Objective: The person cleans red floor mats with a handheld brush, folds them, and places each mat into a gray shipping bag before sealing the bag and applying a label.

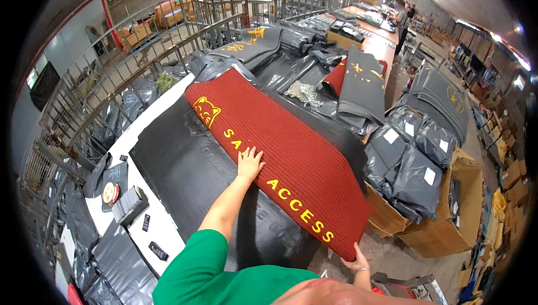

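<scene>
A red ribbed floor mat (274,137) with a yellow cat face and yellow lettering lies slantwise before me on the table. Black rubber sheeting (179,153) shows on its near and far sides; whether it belongs to the same mat I cannot tell. My left hand (250,163) rests flat on the mat's near edge, fingers spread, covering part of the lettering. At the near right corner my right hand (358,260) holds the mat's edge between thumb and fingers, with some fingers hidden below it.
Grey mats (361,86) and black plastic packages lie beyond. A cardboard box (448,232) under black bags (412,176) stands at right. On the white tabletop (168,223) at left are a tape roll (110,193) and small black items. Metal railings (134,58) run behind. A person (400,19) stands far off.
</scene>
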`<state>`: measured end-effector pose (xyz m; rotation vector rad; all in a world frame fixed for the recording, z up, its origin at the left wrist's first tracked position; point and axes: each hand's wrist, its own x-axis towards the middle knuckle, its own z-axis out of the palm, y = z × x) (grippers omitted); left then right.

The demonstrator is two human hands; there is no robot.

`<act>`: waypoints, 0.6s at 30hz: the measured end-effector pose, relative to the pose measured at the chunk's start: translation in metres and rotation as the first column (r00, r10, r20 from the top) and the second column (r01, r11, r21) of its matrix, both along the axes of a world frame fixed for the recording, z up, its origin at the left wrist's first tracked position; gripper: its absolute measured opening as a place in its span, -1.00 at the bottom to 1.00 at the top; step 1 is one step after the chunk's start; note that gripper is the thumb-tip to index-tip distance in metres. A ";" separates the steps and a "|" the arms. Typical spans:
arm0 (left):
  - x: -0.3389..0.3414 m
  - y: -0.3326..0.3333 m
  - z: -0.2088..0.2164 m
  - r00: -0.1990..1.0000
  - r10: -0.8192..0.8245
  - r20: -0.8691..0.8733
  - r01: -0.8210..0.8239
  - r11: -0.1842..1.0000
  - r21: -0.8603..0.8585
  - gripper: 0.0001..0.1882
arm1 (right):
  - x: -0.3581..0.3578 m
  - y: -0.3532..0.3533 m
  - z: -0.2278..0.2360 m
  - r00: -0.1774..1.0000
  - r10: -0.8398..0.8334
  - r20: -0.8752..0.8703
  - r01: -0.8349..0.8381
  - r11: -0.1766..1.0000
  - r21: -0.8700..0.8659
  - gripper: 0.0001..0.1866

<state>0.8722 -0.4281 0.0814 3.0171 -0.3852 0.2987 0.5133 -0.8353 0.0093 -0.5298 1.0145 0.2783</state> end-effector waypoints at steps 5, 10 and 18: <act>-0.058 0.025 -0.016 0.979 -0.167 0.119 0.172 0.985 -0.034 -0.63 | -0.009 0.006 0.087 0.957 0.177 0.229 -0.098 0.943 -0.318 -0.55; -0.119 0.027 0.012 0.994 -0.106 0.013 0.106 0.982 -0.158 -0.58 | -0.044 0.058 0.213 0.746 0.219 0.629 0.361 0.660 -0.659 -0.29; -0.369 0.029 0.057 0.953 -0.226 -0.201 0.125 0.899 -0.421 -0.47 | 0.007 0.169 0.343 0.451 0.543 0.708 0.629 0.370 -0.684 -0.45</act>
